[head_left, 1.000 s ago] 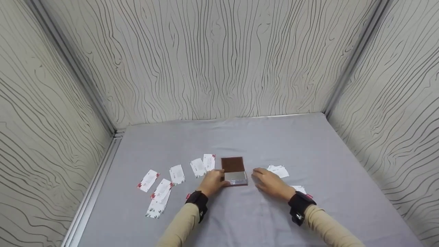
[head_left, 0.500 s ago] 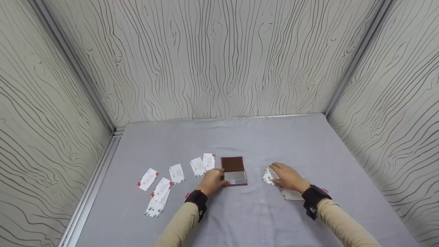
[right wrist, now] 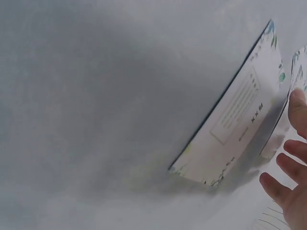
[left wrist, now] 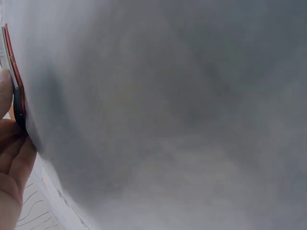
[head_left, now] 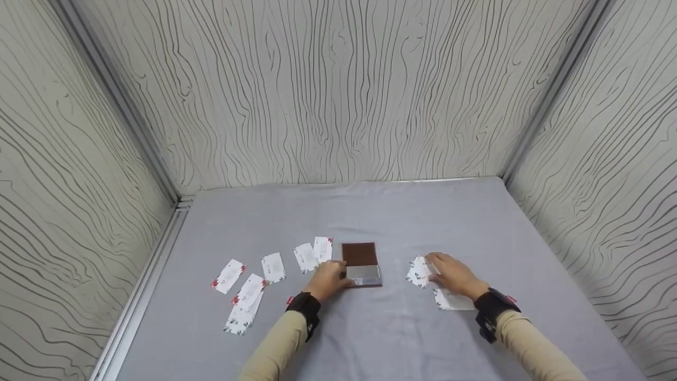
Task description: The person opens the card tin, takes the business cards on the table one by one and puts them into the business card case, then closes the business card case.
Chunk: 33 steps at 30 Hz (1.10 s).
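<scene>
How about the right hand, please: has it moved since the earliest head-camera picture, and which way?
Yes: the right hand has moved to the right, away from the brown case and closer to the right edge of the grey table.

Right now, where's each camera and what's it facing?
Head: on the head, facing forward and down at grey cloth; left hand, right hand, sleeves show.
Left wrist: worn there, facing grey cloth; left hand partly shows.
Right wrist: worn there, facing a white card; right hand partly shows.
Head and right wrist share that card.

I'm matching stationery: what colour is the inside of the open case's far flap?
Brown; the far flap shows best in the head view.
</scene>
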{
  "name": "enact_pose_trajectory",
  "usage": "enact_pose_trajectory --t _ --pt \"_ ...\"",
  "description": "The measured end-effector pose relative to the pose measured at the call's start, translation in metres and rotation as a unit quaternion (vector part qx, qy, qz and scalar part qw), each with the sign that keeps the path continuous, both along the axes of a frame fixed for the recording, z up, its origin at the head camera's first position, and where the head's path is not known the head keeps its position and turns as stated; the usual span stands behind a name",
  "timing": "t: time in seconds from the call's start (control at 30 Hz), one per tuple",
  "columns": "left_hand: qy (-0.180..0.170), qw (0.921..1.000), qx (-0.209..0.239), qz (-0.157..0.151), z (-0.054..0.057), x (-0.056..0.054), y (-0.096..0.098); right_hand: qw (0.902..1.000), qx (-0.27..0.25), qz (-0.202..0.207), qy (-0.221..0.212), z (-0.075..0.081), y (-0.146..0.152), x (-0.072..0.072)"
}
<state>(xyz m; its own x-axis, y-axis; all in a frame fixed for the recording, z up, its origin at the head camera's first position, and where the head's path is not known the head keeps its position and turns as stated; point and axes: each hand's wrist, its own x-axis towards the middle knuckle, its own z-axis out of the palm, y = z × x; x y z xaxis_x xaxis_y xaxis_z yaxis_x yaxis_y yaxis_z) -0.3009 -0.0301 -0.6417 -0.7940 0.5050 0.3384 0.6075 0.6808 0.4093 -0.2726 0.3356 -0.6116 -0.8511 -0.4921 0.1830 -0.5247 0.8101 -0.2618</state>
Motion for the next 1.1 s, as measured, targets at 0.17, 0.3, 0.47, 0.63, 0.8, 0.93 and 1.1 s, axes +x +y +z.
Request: enact_pose_trajectory --t 0.17,0.3,0.47,0.63,0.8,0.93,1.1 --pt "0.003 1.0000 -0.006 0.004 -0.0019 -0.0018 -0.0004 0.9998 0.009 -0.005 0.015 -0.0021 0.0044 -0.0009" --pt "-0.006 1.0000 -0.004 0.006 -0.0029 -0.0020 -0.0010 0.9998 0.008 -0.017 0.002 -0.0054 0.0072 -0.0003" --pt "-0.007 0.9999 0.004 0.007 -0.0033 -0.0015 -0.0016 0.9998 -0.007 -0.019 0.001 -0.0071 0.0089 -0.0006" --pt "-0.014 0.9998 0.013 0.003 -0.0017 -0.0004 -0.0023 0.9999 -0.007 -0.014 0.006 -0.0067 0.0089 -0.0023" --pt "-0.012 0.9998 0.016 -0.002 0.0001 0.0006 -0.0022 0.9998 0.002 -0.021 -0.006 -0.0041 0.0077 -0.0051" --pt "-0.009 0.9998 0.014 -0.005 0.0018 0.0003 -0.0011 0.9991 0.008 -0.035 -0.022 -0.0015 0.0075 -0.0078" --pt "-0.015 0.9999 0.009 -0.001 0.0029 -0.0002 0.0007 0.9983 0.010 -0.047 -0.034 0.0011 0.0071 -0.0102"
